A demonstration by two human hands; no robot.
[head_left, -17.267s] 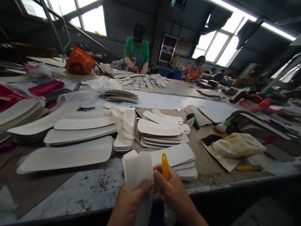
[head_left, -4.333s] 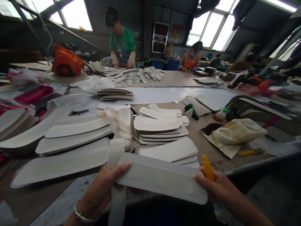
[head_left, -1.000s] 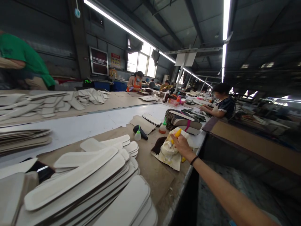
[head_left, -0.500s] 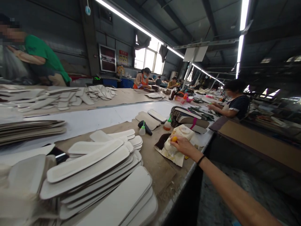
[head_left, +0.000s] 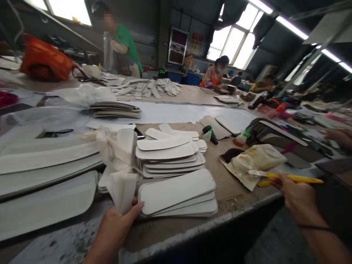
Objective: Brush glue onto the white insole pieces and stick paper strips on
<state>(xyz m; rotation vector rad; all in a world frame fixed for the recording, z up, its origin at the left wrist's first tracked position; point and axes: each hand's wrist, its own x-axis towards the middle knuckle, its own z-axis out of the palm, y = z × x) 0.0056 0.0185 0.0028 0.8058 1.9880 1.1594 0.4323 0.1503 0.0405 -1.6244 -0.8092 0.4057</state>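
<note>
My right hand (head_left: 298, 194) grips a yellow-handled brush (head_left: 295, 178) whose whitish, crusted tip points left. Just beyond that tip lies a cream container smeared with dried glue (head_left: 255, 157), resting on a stained sheet (head_left: 244, 179). My left hand (head_left: 121, 223) is at the near-left corner of a stack of long white rounded panels (head_left: 178, 192); its thumb and fingers close on the panel edge. A crumpled off-white cloth strip (head_left: 122, 187) stands right beside those fingers, partly hiding them.
More white panels (head_left: 167, 148) are piled behind, and larger ones (head_left: 49, 154) lie left. A small green-tipped bottle (head_left: 207, 135), another with orange liquid (head_left: 242, 138), and dark bundled pieces (head_left: 275, 134) stand farther back. Co-workers (head_left: 216, 75) are across the table.
The view has swung left. My right hand has come away from the glue-smeared container, now with the brush clearly visible. My left hand has entered and reached the white panels.
</note>
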